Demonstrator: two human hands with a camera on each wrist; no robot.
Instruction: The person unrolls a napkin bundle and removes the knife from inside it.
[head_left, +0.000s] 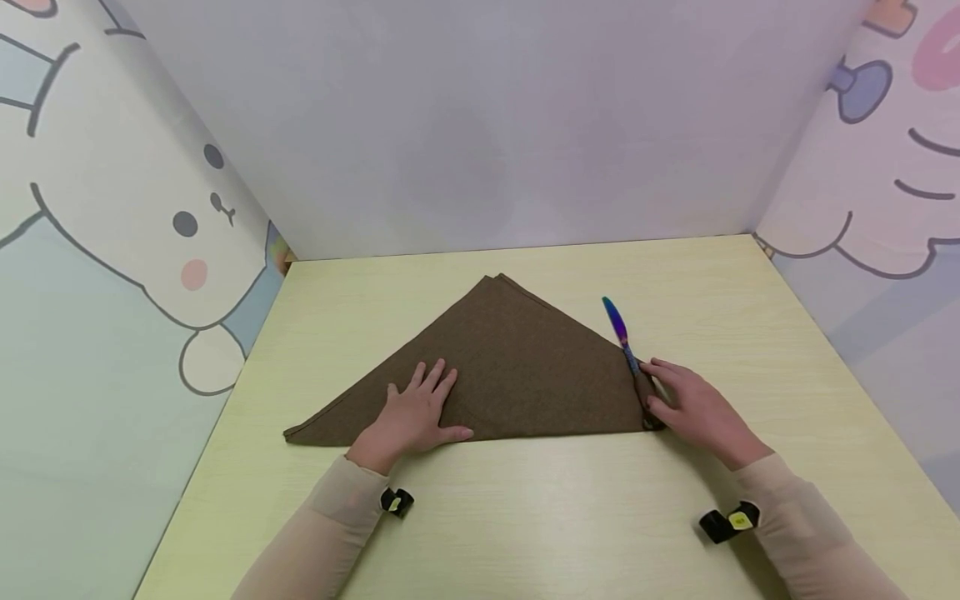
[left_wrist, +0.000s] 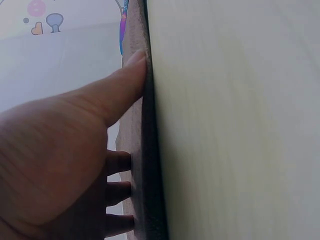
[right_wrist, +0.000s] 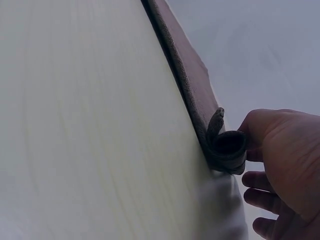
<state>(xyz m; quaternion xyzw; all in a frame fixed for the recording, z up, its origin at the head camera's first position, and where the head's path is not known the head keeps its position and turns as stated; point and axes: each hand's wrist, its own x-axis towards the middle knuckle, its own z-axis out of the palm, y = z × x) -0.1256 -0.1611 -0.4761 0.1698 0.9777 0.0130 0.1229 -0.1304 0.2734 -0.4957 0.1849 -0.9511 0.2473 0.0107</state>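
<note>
A brown cloth [head_left: 517, 375], folded into a triangle, lies with its long edge toward me. My left hand [head_left: 412, 417] rests on its left part, fingers spread and thumb along the near edge. The cloth's right corner is turned into a small roll [right_wrist: 230, 150], its open end showing in the right wrist view. A table knife [head_left: 617, 323] with a rainbow-coloured blade slants against this roll, blade pointing away, the lower handle hidden. At the roll's outer side is my right hand [head_left: 697, 408], thumb and fingertips touching it, fingers loosely bent.
The pale wooden table [head_left: 585, 517] carries the cloth. Behind it stands a plain whitish wall [head_left: 487, 133]. Cartoon-printed panels flank the table at left [head_left: 112, 208] and right [head_left: 892, 183]. Each wrist wears a black strap, the left strap [head_left: 397, 502] and right strap [head_left: 727, 522].
</note>
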